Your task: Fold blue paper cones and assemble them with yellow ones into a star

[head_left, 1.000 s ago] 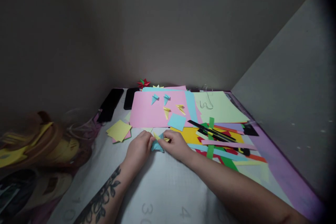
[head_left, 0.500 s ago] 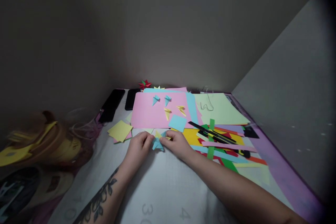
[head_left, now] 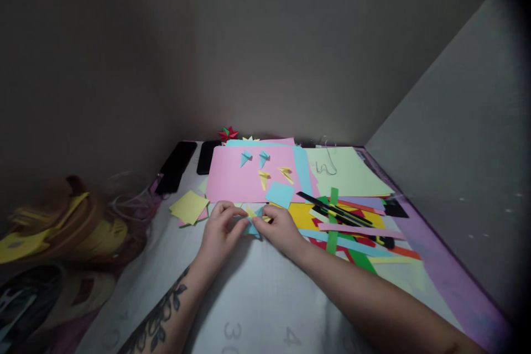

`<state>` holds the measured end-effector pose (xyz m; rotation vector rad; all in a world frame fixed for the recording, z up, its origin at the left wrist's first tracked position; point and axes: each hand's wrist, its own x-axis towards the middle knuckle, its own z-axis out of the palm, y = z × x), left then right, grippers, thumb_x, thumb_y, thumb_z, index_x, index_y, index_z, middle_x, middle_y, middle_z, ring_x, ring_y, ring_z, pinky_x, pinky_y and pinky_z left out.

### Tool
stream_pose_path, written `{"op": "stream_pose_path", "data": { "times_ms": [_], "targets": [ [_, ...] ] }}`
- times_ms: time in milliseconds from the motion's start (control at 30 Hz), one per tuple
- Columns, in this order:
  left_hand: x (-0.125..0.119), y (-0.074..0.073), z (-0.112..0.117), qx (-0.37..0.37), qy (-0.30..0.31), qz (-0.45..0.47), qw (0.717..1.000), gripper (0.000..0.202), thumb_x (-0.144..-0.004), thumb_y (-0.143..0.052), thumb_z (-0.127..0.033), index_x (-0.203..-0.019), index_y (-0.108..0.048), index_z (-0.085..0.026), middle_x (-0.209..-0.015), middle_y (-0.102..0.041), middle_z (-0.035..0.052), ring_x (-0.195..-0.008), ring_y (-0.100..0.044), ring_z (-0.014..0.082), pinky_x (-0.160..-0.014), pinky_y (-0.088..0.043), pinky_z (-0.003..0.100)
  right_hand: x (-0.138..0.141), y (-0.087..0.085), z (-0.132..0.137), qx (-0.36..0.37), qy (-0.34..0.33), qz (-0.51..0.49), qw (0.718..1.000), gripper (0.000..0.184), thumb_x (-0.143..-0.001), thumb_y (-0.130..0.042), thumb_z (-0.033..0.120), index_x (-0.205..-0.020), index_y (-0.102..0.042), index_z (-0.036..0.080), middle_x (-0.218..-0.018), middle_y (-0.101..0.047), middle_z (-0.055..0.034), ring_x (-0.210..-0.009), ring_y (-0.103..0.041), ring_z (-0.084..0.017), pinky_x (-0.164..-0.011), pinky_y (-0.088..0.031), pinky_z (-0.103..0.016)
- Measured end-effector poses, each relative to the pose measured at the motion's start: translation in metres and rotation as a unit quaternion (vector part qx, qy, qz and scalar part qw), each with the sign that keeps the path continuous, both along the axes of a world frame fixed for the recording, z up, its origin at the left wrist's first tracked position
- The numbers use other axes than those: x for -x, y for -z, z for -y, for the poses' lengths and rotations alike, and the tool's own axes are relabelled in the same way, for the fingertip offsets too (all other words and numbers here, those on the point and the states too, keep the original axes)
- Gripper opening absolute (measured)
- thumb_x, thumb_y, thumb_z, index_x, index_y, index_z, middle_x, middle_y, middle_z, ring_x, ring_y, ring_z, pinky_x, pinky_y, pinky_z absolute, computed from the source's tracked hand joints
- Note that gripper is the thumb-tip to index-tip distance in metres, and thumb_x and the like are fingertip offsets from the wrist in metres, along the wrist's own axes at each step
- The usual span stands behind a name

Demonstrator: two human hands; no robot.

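Between my hands is a small folded origami piece in light blue and yellow paper, its lower points partly covered by my fingers. My right hand is closed and pinches its right side between thumb and finger. At the left edge, the thumb and index finger of my left hand touch the piece with a gap between them, the other fingers curled. Just beyond lies a light blue paper square. Farther back, blue folded units and yellow folded units rest on pink sheets.
Yellow paper squares lie left of my hands, with two black phones behind. To the right are scattered paper strips, a black-and-yellow cutter and pale green sheets. A brown-and-yellow bag sits at far left.
My left hand's thumb and index finger have spread apart and shifted on the origami piece, covering more of its blue lower part. My right hand keeps its pinch in the same place.
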<state>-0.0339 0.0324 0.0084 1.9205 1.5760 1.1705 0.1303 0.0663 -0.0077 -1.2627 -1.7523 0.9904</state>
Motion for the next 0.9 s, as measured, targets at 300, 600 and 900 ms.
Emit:
{"op": "stream_pose_path", "data": {
  "times_ms": [300,600,900],
  "targets": [
    [-0.001,0.005,-0.002,0.066,0.011,0.044,0.997,0.008,-0.081,-0.058,-0.023,-0.078,-0.063,-0.018,-0.076,-0.062,0.0011,-0.069,-0.056,0.0142,-0.06,-0.041,0.024,0.0,0.001,0.001,-0.086,-0.037,0.022,0.995,0.039,-0.084,-0.056,0.031,-0.053,-0.035,0.02,-0.055,-0.04,0.0037,-0.058,-0.043,-0.012,-0.056,-0.031,-0.024],
    [-0.012,0.008,-0.001,0.041,-0.039,-0.015,0.998,0.021,-0.089,-0.044,-0.023,-0.072,-0.055,-0.019,-0.075,-0.054,0.0028,-0.076,-0.052,0.0187,-0.068,-0.041,0.03,0.003,0.003,0.006,-0.093,-0.068,0.051,0.992,0.031,-0.08,-0.055,0.023,-0.054,-0.039,0.02,-0.059,-0.043,0.0027,-0.06,-0.045,-0.012,-0.058,-0.032,-0.024],
    [-0.011,0.009,0.0,0.118,-0.062,0.144,0.981,0.015,-0.085,-0.048,-0.031,-0.078,-0.051,-0.019,-0.068,-0.05,-0.0021,-0.062,-0.048,0.0144,-0.057,-0.037,0.025,0.002,0.0,0.001,0.015,0.001,0.001,1.0,0.034,-0.076,-0.058,0.031,-0.05,-0.037,0.02,-0.049,-0.037,0.0059,-0.05,-0.039,-0.01,-0.048,-0.028,-0.022]
  ]
}}
